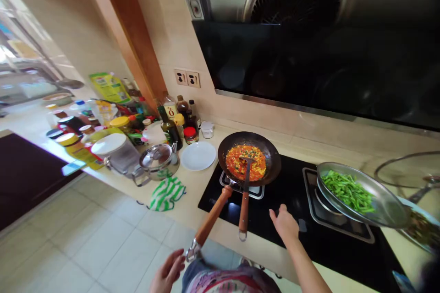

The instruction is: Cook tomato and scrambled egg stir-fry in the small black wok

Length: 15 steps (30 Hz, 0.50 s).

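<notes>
A dark wok sits on the left burner with a red and yellow cooked mixture in it, which looks like tomato and egg. A spatula rests in it, its wooden handle pointing towards me. The wok's own wooden handle sticks out past the counter edge. My right hand is over the black cooktop, thumb and fingers closed around what looks like a dark stove knob, mostly hidden. Beside the end of the wok handle, my left hand hangs with loosely bent fingers, holding nothing.
On the right burner, a steel pan of green vegetables sits tilted, near a plate of food and a glass lid. Left of the wok are a white plate, a lidded pot, a striped cloth and several bottles and jars.
</notes>
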Each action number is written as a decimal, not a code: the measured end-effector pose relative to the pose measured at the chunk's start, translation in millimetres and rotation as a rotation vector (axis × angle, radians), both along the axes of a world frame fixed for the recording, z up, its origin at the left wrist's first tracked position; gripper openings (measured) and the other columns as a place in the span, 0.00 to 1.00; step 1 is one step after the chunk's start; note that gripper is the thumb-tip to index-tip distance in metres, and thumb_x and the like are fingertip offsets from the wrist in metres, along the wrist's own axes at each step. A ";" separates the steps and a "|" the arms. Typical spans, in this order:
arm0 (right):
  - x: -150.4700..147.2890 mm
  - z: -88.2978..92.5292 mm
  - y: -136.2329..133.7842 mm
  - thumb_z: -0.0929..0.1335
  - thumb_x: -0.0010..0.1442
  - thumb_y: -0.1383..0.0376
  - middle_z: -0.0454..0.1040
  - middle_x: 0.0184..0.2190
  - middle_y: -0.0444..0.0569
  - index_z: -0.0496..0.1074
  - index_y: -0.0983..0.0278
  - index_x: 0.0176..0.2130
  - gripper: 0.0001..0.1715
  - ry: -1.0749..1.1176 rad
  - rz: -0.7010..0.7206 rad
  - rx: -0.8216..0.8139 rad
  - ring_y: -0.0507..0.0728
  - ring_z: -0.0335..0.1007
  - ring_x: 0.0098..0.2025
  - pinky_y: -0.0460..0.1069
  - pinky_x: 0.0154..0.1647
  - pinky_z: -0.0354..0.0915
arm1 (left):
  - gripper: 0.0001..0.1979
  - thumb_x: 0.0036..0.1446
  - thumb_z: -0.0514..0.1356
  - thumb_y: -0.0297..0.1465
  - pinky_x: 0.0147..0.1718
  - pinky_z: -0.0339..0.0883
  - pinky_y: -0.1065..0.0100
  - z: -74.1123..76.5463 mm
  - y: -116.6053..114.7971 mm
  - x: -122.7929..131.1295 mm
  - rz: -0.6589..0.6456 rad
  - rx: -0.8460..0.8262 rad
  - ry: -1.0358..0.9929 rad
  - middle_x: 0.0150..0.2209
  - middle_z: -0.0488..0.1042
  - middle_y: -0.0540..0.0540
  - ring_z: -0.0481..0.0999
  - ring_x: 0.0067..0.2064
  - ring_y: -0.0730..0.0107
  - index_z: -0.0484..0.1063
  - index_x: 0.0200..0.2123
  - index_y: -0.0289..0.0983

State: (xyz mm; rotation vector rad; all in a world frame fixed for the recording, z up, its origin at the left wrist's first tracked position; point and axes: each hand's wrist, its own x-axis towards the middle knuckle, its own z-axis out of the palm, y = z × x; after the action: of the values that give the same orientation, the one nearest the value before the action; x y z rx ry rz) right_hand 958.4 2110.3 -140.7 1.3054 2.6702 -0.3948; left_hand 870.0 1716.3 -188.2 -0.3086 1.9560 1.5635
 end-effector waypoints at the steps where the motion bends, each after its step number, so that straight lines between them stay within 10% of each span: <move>1: -3.7 -1.1 -1.8 0.59 0.66 0.61 0.78 0.35 0.60 0.66 0.68 0.47 0.16 -0.007 -0.005 0.008 0.65 0.78 0.39 0.54 0.35 0.66 | 0.44 0.28 0.62 0.66 0.46 0.70 0.59 2.2 -1.7 -25.4 -0.036 -0.003 0.021 0.39 0.80 0.42 0.78 0.46 0.50 0.73 0.42 0.40; 7: -1.6 39.1 -27.3 0.62 0.64 0.64 0.75 0.43 0.57 0.60 0.64 0.59 0.24 0.069 0.062 0.100 0.63 0.74 0.43 0.54 0.39 0.67 | 0.44 0.32 0.60 0.66 0.45 0.67 0.60 53.4 10.0 -128.3 -0.464 0.005 0.069 0.43 0.79 0.40 0.77 0.45 0.53 0.73 0.45 0.39; 12: -21.1 95.7 -87.0 0.64 0.59 0.71 0.73 0.38 0.51 0.66 0.57 0.58 0.28 0.284 0.691 0.353 0.59 0.71 0.38 0.52 0.39 0.67 | 0.36 0.46 0.59 0.60 0.43 0.67 0.61 93.1 37.3 -121.9 -0.849 0.362 -0.200 0.43 0.77 0.43 0.76 0.44 0.58 0.70 0.50 0.40; 15: -29.3 139.6 -92.9 0.63 0.60 0.71 0.71 0.30 0.49 0.75 0.61 0.44 0.16 0.277 0.725 0.404 0.57 0.70 0.31 0.50 0.33 0.66 | 0.33 0.50 0.60 0.56 0.38 0.68 0.62 98.5 51.6 -99.0 -0.923 0.534 -0.410 0.42 0.77 0.42 0.78 0.41 0.58 0.66 0.53 0.40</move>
State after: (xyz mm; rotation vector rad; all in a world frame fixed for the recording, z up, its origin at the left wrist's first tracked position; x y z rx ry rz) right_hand 929.1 2017.4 -1.1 0.2613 3.3169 0.0734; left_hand 771.0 1768.0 -89.7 0.4186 1.0387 1.1811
